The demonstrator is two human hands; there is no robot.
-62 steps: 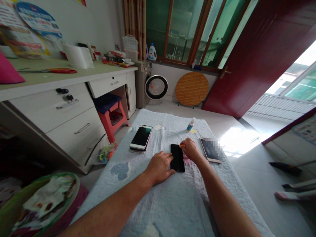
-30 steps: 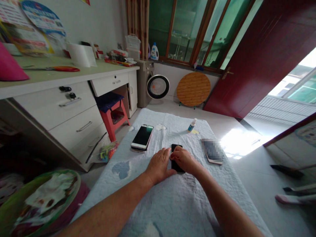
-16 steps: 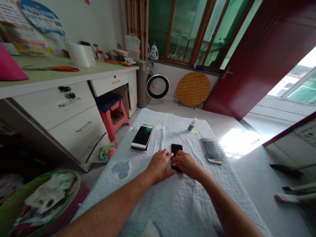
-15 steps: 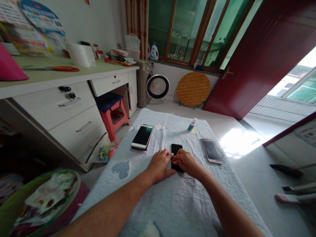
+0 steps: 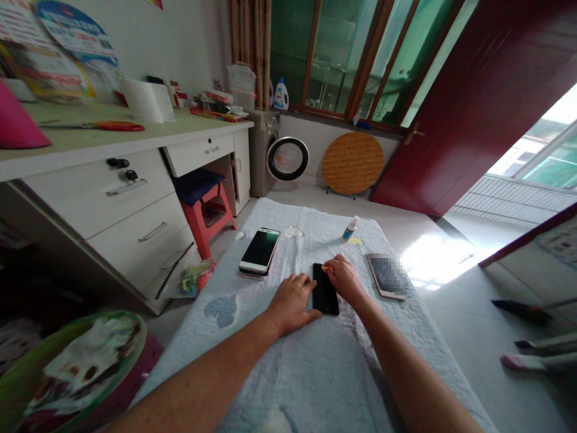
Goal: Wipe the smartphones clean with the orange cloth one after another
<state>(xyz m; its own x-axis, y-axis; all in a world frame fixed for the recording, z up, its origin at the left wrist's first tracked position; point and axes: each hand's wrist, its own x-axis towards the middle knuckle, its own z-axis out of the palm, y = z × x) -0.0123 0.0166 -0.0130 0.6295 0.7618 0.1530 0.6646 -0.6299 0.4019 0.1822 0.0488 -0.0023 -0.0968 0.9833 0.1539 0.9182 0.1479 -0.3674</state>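
A black phone [image 5: 325,296] lies flat on the cloth-covered table [image 5: 288,373]. My left hand [image 5: 292,302] rests at its left edge, thumb and fingers apart, fingertips touching the phone's side. At the phone's upper right, my right hand [image 5: 343,278] is closed in a pinch on a small orange-yellow thing, mostly hidden by the fingers, against the screen. A white-framed phone [image 5: 260,249] lies on top of a stack to the left. Another phone [image 5: 386,276], its screen pixelated, lies to the right. Beyond it stands a small spray bottle [image 5: 350,230].
On the left are a white desk [image 5: 130,210], a red stool [image 5: 208,210] and a basket [image 5: 146,343] holding crumpled tissues. A washing machine [image 5: 264,144] with its door open and a round wooden tabletop [image 5: 353,162] stand behind the table.
My right hand has moved up the black phone towards its top right corner, uncovering the lower screen. My left hand has barely moved.
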